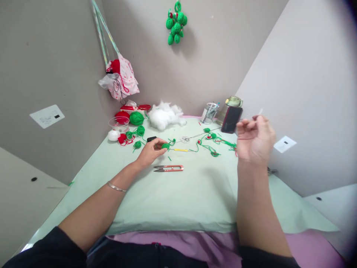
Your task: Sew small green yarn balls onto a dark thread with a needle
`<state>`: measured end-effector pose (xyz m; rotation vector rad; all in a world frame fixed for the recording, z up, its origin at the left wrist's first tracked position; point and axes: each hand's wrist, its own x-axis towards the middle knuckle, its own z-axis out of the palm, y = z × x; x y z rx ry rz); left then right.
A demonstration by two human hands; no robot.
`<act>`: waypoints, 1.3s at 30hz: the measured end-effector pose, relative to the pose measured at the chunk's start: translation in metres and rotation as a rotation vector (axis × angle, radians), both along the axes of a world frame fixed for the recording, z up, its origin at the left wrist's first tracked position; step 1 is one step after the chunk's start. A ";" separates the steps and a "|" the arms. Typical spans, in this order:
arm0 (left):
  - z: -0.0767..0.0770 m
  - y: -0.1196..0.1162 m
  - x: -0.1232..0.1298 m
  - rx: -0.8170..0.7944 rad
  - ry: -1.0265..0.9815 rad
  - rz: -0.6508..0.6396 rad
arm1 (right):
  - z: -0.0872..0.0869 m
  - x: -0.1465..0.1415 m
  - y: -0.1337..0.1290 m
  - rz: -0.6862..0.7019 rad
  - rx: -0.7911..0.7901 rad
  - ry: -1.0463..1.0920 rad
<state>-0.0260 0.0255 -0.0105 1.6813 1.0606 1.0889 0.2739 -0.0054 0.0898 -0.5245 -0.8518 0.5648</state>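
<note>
My left hand (153, 152) rests on the table with its fingers closed round a small green crocheted piece (165, 146). A yellow-handled crochet hook (180, 150) lies just right of it. Nearer to me are orange-handled thread snips (169, 168), their blades toward the left. My right hand (255, 139) is raised at the right, palm turned up, fingers curled and pinched. A small pale sliver shows above its fingertips, too blurred to name. Between the hands, several small green crocheted pieces with red bits (213, 136) lie along tangled green yarn.
White stuffing (166, 116) is heaped at the back, left of a clear cup (209, 113). A phone (232, 119) leans against a bottle (233, 101). Yarn balls (136, 118) crowd the back left, under a hanging bag (126, 76). Green crocheted ornaments (176, 26) hang on the wall.
</note>
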 end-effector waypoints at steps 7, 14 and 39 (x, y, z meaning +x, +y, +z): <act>0.011 -0.009 0.002 0.018 -0.054 -0.103 | -0.026 -0.059 -0.011 -0.049 -0.128 -0.928; 0.014 -0.013 0.002 0.045 -0.097 -0.135 | -0.049 -0.085 -0.014 -0.227 -0.053 -1.450; 0.018 -0.018 0.007 -0.065 -0.219 -0.213 | -0.058 -0.077 0.005 0.391 -0.344 -1.039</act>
